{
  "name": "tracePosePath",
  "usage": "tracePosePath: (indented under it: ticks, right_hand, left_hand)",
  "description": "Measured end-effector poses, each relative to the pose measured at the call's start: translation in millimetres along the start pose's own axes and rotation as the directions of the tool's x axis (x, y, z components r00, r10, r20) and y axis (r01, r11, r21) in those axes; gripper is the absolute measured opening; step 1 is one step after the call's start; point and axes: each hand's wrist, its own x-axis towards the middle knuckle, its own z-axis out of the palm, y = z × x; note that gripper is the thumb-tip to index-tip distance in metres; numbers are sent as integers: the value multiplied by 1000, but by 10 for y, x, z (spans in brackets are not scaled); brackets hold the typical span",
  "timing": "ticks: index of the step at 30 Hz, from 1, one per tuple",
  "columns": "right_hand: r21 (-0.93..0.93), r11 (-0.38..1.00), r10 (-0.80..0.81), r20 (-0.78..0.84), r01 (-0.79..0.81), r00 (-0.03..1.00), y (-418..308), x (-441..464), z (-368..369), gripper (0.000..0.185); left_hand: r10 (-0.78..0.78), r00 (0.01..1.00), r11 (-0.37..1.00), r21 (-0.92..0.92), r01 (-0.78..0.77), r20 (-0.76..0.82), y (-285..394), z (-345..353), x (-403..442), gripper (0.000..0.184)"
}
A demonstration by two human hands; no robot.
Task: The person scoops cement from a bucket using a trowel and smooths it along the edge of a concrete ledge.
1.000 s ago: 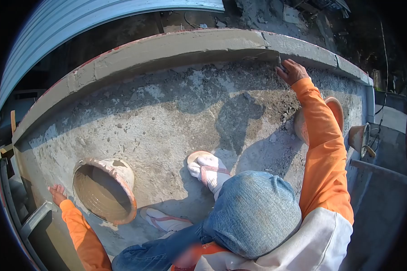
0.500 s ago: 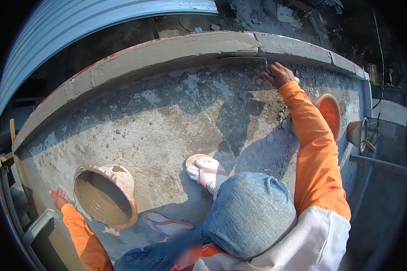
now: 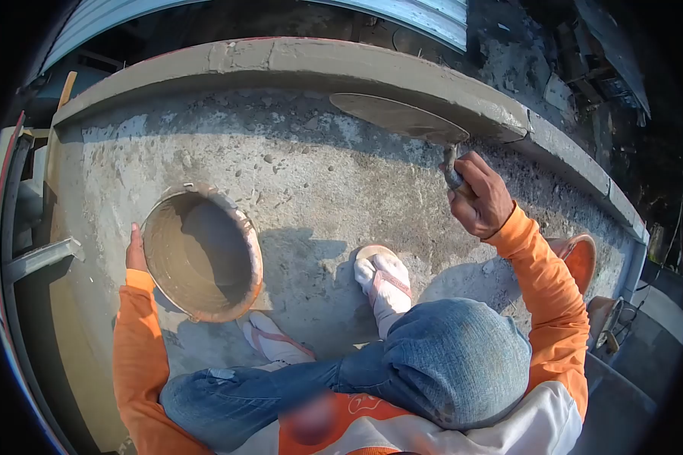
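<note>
My right hand (image 3: pixel 481 193) is wrapped round the handle of a trowel (image 3: pixel 402 118). Its long, thin metal blade points left, close to the inner face of the low mortar-covered curb (image 3: pixel 357 64). On the left, a round bucket (image 3: pixel 252 250) with a mortar-crusted rim has grey mortar coating its inside. My left hand (image 3: pixel 135 250) lies along the bucket's outer left side, with a finger stretched out and other fingers partly hidden. I cannot tell how firmly it presses on the bucket.
An orange tub (image 3: pixel 578 262) stands behind my right arm, with a smaller container (image 3: pixel 603 312) farther right. My sandalled feet (image 3: pixel 387 280) are on the rough concrete floor (image 3: pixel 319 197). A metal bracket (image 3: pixel 45 259) juts out at left. Corrugated metal sheeting (image 3: pixel 425 19) lies beyond the curb.
The view has turned. My right hand has drawn back from the curb with the trowel, showing more of its blade. My left hand has come up along the bucket's side, and the bucket's opening looks rounder.
</note>
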Motion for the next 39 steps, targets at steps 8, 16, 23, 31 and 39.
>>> tracePosePath:
  ticks: [8, 16, 23, 31, 39]
  right_hand:
    - [-468, 712, -441, 282, 523, 852, -1105, 1140, 864, 22]
    - [-421, 769, -332, 381, 481, 863, -997, 1083, 1367, 15]
    - [-118, 935, -298, 253, 335, 921, -476, 670, 1657, 33]
    - [288, 900, -345, 8, 329, 938, -338, 463, 1892, 45]
    - [-270, 961, -39, -332, -56, 942, 632, -446, 669, 43]
  left_hand:
    - [273, 926, 917, 361, -169, -261, 261, 416, -347, 58]
    - [273, 951, 936, 270, -227, -147, 377, 704, -406, 55]
    - [307, 934, 891, 400, -215, -182, 142, 90, 117, 64]
    - [217, 945, 928, 352, -122, -244, 39, -105, 255, 71]
    - [133, 975, 957, 280, -79, -179, -28, -383, 500, 75]
